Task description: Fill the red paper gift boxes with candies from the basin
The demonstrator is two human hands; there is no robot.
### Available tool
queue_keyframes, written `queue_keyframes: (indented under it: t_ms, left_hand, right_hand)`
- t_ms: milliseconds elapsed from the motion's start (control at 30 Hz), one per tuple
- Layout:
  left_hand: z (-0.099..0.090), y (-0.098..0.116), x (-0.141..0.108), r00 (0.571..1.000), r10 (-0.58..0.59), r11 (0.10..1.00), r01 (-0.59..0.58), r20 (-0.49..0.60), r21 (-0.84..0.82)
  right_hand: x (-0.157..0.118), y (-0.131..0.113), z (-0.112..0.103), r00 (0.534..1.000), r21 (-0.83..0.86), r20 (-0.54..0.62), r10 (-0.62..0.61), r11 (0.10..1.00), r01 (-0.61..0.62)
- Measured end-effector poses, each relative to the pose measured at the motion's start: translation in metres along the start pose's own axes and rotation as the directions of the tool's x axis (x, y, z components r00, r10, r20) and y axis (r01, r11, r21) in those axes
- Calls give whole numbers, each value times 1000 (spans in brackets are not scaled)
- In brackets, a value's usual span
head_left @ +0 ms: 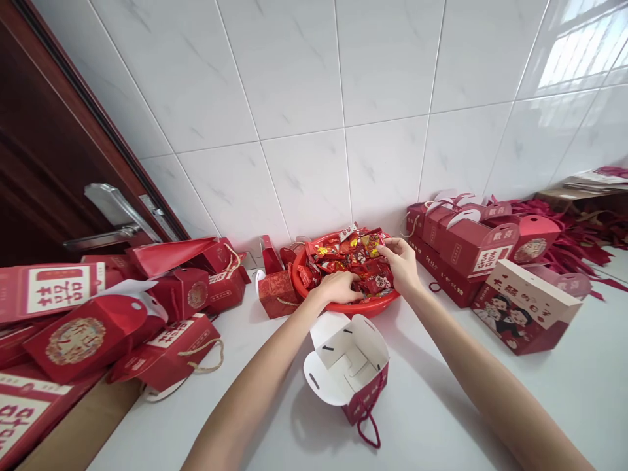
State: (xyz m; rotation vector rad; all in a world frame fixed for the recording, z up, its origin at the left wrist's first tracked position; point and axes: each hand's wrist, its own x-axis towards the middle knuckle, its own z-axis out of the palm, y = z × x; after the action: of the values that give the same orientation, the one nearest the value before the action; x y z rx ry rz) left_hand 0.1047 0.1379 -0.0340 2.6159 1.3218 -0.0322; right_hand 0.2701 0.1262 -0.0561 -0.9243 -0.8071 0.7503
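Note:
A red plastic bowl (297, 278) by the wall is heaped with wrapped candies (338, 258), mostly red with some yellow. My left hand (339, 288) lies low over the candies, its fingers apart and their tips partly hidden among the wrappers. At the bowl's right side, my right hand (400, 261) is closed, thumb and fingers pinching a red and yellow wrapped candy (373, 243). Below the bowl, between my forearms, stands an open gift box (348, 363) with white inner walls, flaps spread and a dark red cord handle (371, 428). No candy shows inside it.
Red gift boxes (179, 294) are piled at left, near a door handle (115, 216). A small patterned box (278, 294) touches the bowl's left side. More boxes (456, 245), a box with cartoon figures (524, 311) and dark red ribbons (572, 239) lie at right. Tiled wall (304, 176) behind.

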Motion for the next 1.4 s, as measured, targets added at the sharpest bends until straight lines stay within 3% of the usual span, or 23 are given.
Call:
queue_keyframes:
  t_ms: [200, 333, 467, 600, 800, 1000, 1133, 1267, 1400]
  left_hand:
    - [1, -2, 0, 999, 6, 999, -8, -42, -49]
    - [6, -8, 3, 982, 3, 974, -46, -188, -223]
    - [9, -15, 5, 922, -73, 909, -96, -381, -407]
    - [9, -17, 6, 859, -133, 844, -163, -495, -510]
    - [12, -18, 8, 800, -161, 824, -213, -578, -525]
    - [8, -17, 2, 770, -127, 842, -249, -625, -478]
    - [4, -14, 0, 737, -169, 798, -287, -654, -530]
    - [4, -14, -2, 670, -254, 730, -340, -698, -592]
    - [3, -17, -4, 607, -327, 724, -333, -725, -605]
  right_hand:
    - [0, 1, 0, 999, 38, -40, -7, 999, 9]
    - [0, 1, 0, 998, 56, -57, -8, 998, 11]
    - [1, 2, 0, 998, 59, -69, -12, 998, 16]
    - [1, 4, 0, 997, 79, -73, -6, 997, 12]
    - [2, 5, -1, 998, 70, -51, -24, 997, 27]
    - [1, 2, 0, 998, 88, -61, -17, 996, 22]
    - [0, 1, 1, 997, 70, -73, -17, 997, 22]
    - [-1, -1, 2, 994, 79, -64, 89, 993, -84]
    - [-1, -5, 4, 980, 114, -71, 188, 977, -179]
